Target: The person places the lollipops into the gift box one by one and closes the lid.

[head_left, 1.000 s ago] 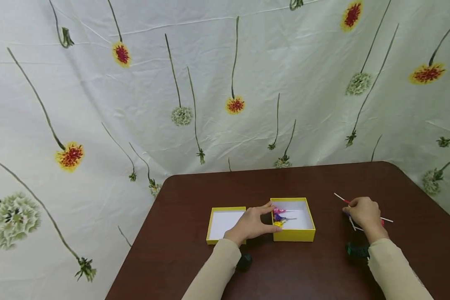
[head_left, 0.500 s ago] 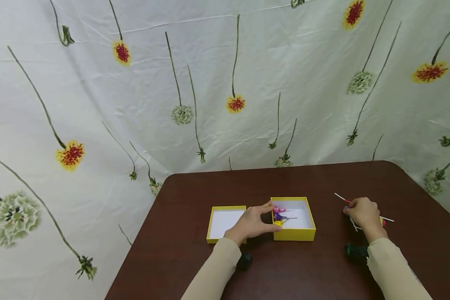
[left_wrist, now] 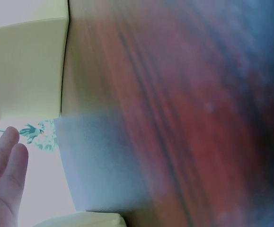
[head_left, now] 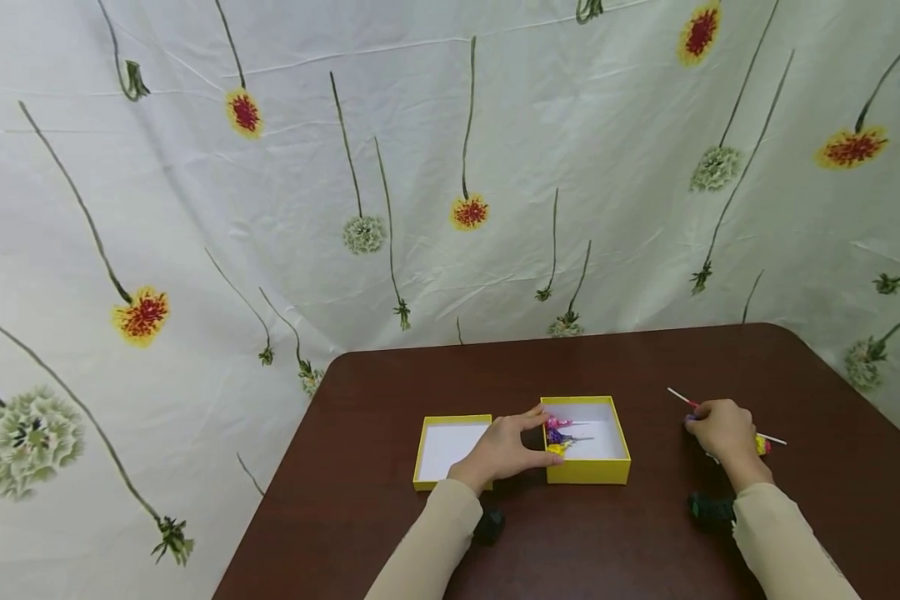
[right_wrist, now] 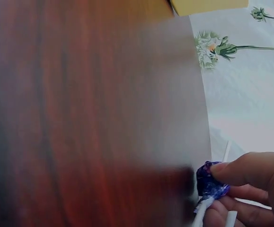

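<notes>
An open yellow box (head_left: 588, 472) with a white inside stands on the table. Pink, purple and yellow wrapped lollipops (head_left: 558, 435) lie along its left side. My left hand (head_left: 501, 452) holds the box by its left side, thumb at the front corner and fingers at the back one. My right hand (head_left: 723, 433) is low over the table, right of the box. In the right wrist view its thumb and fingers pinch a purple-wrapped lollipop (right_wrist: 207, 182). Around that hand lie more lollipops, one yellow and red (head_left: 762, 445); the hand partly hides them.
Left of the box lies its yellow-rimmed lid (head_left: 450, 446), white inside up, partly behind my left hand. The dark brown table (head_left: 607, 550) ends at a flower-print cloth (head_left: 420, 167) hanging behind it. Each wrist wears a dark strapped device (head_left: 711, 508).
My right hand has shifted slightly left and covers the white sticks that showed in front of it. More of the yellow and red lollipop shows beside it. My left hand stays on the box.
</notes>
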### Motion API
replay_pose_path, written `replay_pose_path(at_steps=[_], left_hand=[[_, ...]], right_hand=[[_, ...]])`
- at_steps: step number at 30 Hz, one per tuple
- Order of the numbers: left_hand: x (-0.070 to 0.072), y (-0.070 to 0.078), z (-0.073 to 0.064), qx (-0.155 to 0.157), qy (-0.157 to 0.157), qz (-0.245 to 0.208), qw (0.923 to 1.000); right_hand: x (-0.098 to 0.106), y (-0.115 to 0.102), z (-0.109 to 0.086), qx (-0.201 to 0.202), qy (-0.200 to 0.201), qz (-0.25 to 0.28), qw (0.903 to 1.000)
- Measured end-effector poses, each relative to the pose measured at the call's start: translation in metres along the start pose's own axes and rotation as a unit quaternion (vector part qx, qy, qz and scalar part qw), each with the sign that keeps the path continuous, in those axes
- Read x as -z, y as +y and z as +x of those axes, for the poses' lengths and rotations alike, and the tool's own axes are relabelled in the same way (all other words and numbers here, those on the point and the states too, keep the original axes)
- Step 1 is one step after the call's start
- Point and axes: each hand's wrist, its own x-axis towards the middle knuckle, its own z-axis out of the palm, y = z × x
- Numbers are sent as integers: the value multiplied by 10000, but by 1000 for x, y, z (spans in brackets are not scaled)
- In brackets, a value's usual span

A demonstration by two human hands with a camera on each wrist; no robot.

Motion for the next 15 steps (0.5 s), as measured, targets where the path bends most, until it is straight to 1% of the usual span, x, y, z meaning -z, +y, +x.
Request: replay_pose_path(at_steps=[5, 7, 9, 11, 15], left_hand=[[2, 2, 0, 3, -5, -26, 10000], [2, 2, -1, -21, -11, -3, 10000], [2, 2, 0, -65, -7, 20, 10000], [2, 2, 0, -110, 1, 31, 9999], [2, 1, 0, -129, -14, 74, 9999]], right_hand=[[-2, 0, -2, 86, 273, 360, 9989], [-2, -2, -3, 97, 374, 544, 9978], [1, -8, -4, 95, 389, 733, 9965], [4, -15, -6, 41, 333, 932, 9951], [11, -32, -7, 36, 56, 1341, 9909]])
